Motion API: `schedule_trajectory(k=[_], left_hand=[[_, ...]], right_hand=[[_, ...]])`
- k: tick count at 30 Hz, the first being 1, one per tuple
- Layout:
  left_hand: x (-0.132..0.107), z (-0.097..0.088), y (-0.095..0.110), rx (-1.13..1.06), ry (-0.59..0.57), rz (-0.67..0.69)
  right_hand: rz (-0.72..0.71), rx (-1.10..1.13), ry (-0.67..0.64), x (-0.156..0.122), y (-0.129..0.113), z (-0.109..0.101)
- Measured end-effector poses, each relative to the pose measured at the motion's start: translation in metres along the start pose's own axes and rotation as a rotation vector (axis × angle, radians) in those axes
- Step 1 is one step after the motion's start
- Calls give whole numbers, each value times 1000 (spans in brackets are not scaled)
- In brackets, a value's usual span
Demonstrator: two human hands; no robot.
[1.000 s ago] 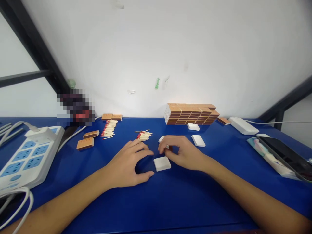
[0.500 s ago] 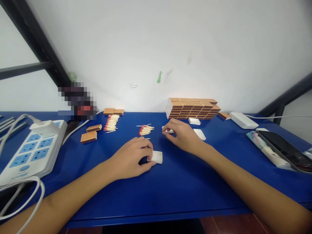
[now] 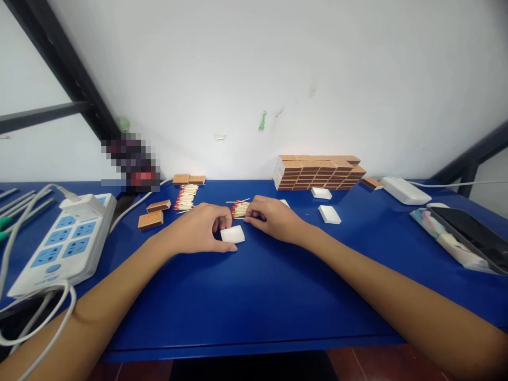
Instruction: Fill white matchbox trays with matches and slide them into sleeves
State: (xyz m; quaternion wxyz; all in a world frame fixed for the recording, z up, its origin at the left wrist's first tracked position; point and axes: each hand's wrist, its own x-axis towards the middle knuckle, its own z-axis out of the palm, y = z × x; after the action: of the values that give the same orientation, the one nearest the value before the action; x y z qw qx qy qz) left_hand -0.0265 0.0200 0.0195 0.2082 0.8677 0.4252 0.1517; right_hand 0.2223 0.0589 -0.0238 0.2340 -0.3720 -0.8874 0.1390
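My left hand point(image 3: 202, 228) is closed around the left end of a small white matchbox tray point(image 3: 234, 234), thumb along its near side and fingers behind. Just beyond it lies a small pile of red-tipped matches point(image 3: 239, 208). At the pile's right end my right hand point(image 3: 272, 218) pinches thumb and fingertips together at the end of a match; the grip itself is partly hidden. Behind this hand a white tray point(image 3: 284, 203) shows only its edge. Two more white trays point(image 3: 329, 214) point(image 3: 321, 193) lie to the right.
Stacked matchboxes point(image 3: 317, 173) stand against the wall. Further left are a larger row of matches point(image 3: 186, 197) and several loose matchbox covers point(image 3: 151, 219). A power strip point(image 3: 63, 238) with white cables occupies the left side. A phone point(image 3: 468, 233) and white adapter point(image 3: 405, 190) lie right.
My right hand has left the white tray behind it and moved left to the match pile. The left hand has carried its white tray left and away from me, nearer the pile.
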Motion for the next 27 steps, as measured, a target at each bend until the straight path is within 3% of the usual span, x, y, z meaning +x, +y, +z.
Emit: schedule_trajectory(k=[7,18,27], left_hand=[[-1,1,-8,49,-29,-64],[-1,5,-6,-50,-32,-86],[-1,3,-10,-55,-84,-105]], right_hand=[[-40,-93,22,-4,2,6],[-94,-74,83,-4,9,12],[21,-139,-5,-7,5,6]])
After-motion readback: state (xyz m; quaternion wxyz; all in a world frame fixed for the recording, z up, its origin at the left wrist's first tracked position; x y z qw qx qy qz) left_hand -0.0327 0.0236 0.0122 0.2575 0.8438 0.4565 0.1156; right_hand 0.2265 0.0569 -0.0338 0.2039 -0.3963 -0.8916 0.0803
